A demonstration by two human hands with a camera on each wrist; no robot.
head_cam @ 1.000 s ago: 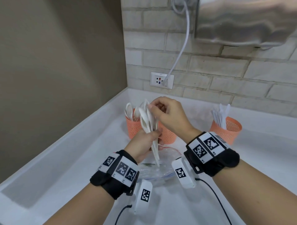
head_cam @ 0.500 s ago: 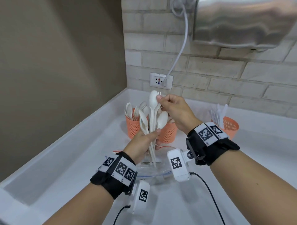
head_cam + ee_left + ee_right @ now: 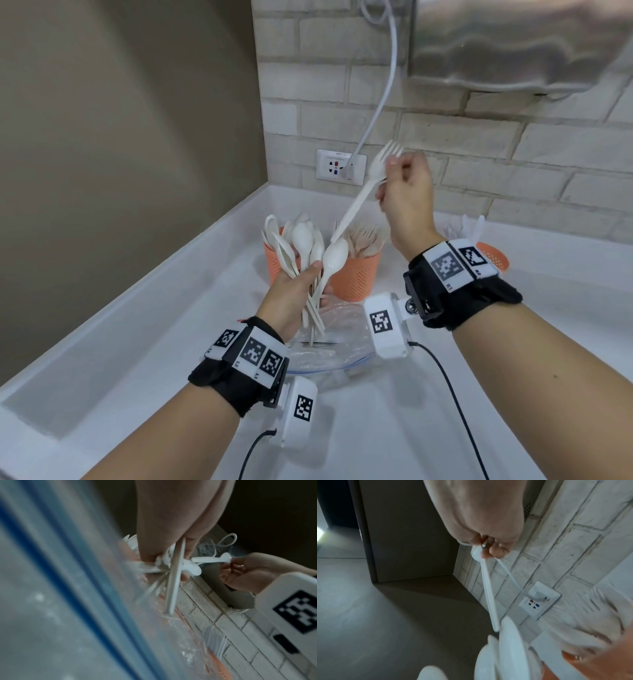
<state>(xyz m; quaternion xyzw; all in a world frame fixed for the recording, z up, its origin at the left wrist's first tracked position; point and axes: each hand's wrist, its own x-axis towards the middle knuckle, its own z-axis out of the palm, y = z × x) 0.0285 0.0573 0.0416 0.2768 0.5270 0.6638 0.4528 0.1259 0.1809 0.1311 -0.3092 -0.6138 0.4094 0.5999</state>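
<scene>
- Head view: right hand (image 3: 406,202) pinches slim white plastic fork (image 3: 361,197), upper centre; left hand (image 3: 291,291) grips bunch of white plastic cutlery (image 3: 334,257), centre.
- Left wrist view: fingers (image 3: 190,545) curled round bunch, beside clear plastic bag (image 3: 60,601) at left.
- Right wrist view: fingertips (image 3: 496,551) clamp fork's head.

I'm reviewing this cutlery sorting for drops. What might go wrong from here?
1. The right hand pinches the fork only near its tines, so the long handle could swing or slip out.
2. The fork's handle end sits close to the spoons fanned out in the left hand; it may snag one and tip it loose.
</scene>
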